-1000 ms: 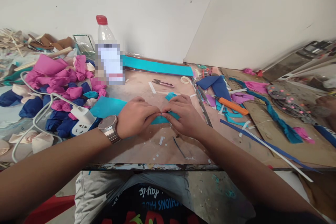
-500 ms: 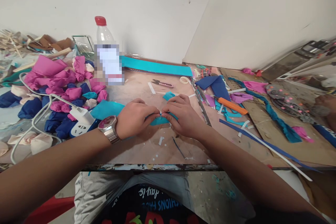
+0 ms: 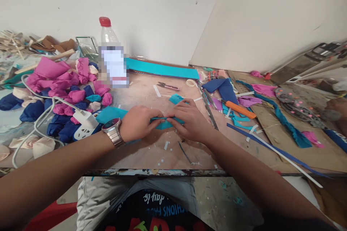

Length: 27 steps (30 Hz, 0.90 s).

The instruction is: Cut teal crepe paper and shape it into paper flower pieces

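Between my two hands is a turquoise fabric strip, folded along its upper edge. My left hand, with a metal watch at the wrist, pinches the fold between thumb and forefinger. Close beside it, my right hand pinches the same strip with thumb and fingers. Its far end shows beyond my right fingers, and more turquoise fabric lies left of my left hand; whether that is one piece I cannot tell. My palms hide part of the strip.
Pink, navy and cream fabric rosettes heap at the left beside a power strip with a white cable. Thread snips lie behind my hands. An orange cutter and scraps lie right. A bottle stands at the back; another person's hand shows far right.
My left thumb and fingertips have drawn back slightly to the left from my right ones, so a short stretch of folded turquoise edge shows between them.
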{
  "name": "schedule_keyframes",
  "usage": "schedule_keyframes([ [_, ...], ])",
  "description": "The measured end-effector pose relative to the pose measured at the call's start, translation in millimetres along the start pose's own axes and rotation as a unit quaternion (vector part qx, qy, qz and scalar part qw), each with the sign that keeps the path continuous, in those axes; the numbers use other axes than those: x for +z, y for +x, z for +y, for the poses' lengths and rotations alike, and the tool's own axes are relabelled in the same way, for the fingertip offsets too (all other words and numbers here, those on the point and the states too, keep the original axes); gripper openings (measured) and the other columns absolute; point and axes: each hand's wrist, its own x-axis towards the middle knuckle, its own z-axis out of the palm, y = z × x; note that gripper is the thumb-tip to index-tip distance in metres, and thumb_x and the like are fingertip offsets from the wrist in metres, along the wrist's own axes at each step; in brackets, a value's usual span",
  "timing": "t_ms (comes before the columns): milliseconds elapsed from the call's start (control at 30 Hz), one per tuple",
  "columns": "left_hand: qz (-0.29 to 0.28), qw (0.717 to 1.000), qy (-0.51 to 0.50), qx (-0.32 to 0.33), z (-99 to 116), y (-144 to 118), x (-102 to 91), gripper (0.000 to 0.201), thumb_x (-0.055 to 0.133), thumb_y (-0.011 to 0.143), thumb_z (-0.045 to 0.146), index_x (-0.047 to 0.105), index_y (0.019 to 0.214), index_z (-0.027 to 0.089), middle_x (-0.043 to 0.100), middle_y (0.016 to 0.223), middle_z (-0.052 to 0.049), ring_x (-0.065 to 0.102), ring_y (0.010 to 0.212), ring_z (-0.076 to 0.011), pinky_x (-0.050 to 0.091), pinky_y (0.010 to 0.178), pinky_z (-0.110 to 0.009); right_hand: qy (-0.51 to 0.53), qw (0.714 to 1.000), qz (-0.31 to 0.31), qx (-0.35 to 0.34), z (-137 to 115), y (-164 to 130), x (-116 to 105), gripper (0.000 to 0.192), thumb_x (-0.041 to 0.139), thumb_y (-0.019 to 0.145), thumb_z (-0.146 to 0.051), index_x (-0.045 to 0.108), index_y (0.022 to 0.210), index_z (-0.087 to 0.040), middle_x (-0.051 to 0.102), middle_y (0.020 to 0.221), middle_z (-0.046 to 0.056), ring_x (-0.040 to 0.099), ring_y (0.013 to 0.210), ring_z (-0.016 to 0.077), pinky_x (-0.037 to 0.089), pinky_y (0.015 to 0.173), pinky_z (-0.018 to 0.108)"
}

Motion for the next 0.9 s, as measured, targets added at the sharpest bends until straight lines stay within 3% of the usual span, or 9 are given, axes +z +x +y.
schedule_keyframes([
  [133, -0.015, 0.999, -0.040, -0.010, 2.3, 0.7, -4.3, 0.026, 0.056, 0.097, 0.036, 0.079, 0.096, 0.023, 0.079, 0.085, -0.003, 0.071, 0.075, -0.0203, 0.045, 0.069, -0.031, -0.011, 1.000, 0.021, 0.005, -0.2, 0.5, -0.3, 0.013, 0.057, 0.098, -0.024, 0.068, 0.093, -0.021, 0.075, 0.086, 0.003, 0.065, 0.085, 0.0200, 0.035, 0.099, 0.042],
  [367, -0.027, 0.996, -0.080, -0.003, 1.8, 0.6, -6.1, 0.024, 0.057, 0.094, 0.031, 0.079, 0.098, 0.023, 0.079, 0.084, -0.002, 0.069, 0.073, -0.0182, 0.045, 0.068, -0.029, 0.011, 0.999, 0.032, -0.015, 1.1, 0.2, 1.9, 0.012, 0.059, 0.098, -0.026, 0.070, 0.096, -0.023, 0.075, 0.084, 0.002, 0.067, 0.081, 0.0185, 0.040, 0.097, 0.041],
  [733, -0.049, 0.986, -0.159, -0.007, -1.4, 3.5, -8.0, 0.028, 0.050, 0.085, 0.013, 0.076, 0.093, 0.019, 0.074, 0.081, 0.002, 0.061, 0.070, -0.0146, 0.043, 0.065, -0.026, -0.046, 0.997, 0.046, -0.045, -0.7, 0.3, -1.9, 0.014, 0.060, 0.099, -0.026, 0.073, 0.095, -0.025, 0.076, 0.083, 0.001, 0.064, 0.079, 0.0181, 0.041, 0.098, 0.043],
  [900, -0.059, 0.980, -0.188, -0.016, -2.9, 4.2, -7.8, 0.024, 0.052, 0.091, 0.025, 0.075, 0.091, 0.017, 0.071, 0.079, 0.000, 0.058, 0.069, -0.0146, 0.041, 0.062, -0.026, -0.068, 0.995, 0.030, -0.060, -2.8, 1.1, -4.3, 0.017, 0.057, 0.099, -0.023, 0.073, 0.095, -0.027, 0.076, 0.084, 0.000, 0.064, 0.081, 0.0179, 0.039, 0.100, 0.044],
])
